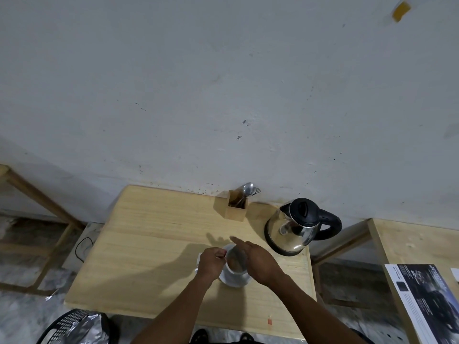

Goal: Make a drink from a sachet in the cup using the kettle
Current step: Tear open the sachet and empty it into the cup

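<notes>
We see left hand [211,263] curled at cup [234,269] rim, grip contents unclear, right hand [258,261] fingers extended over cup, kettle [295,227] just beside, on table [149,244].

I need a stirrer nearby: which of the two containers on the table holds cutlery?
The wooden box at the table's far edge, by the wall, left of the kettle; spoons stand in it. The cup between the hands holds brownish contents.

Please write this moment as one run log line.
left hand: at cup rim | right hand: over cup | kettle: standing apart, lid closed
</notes>
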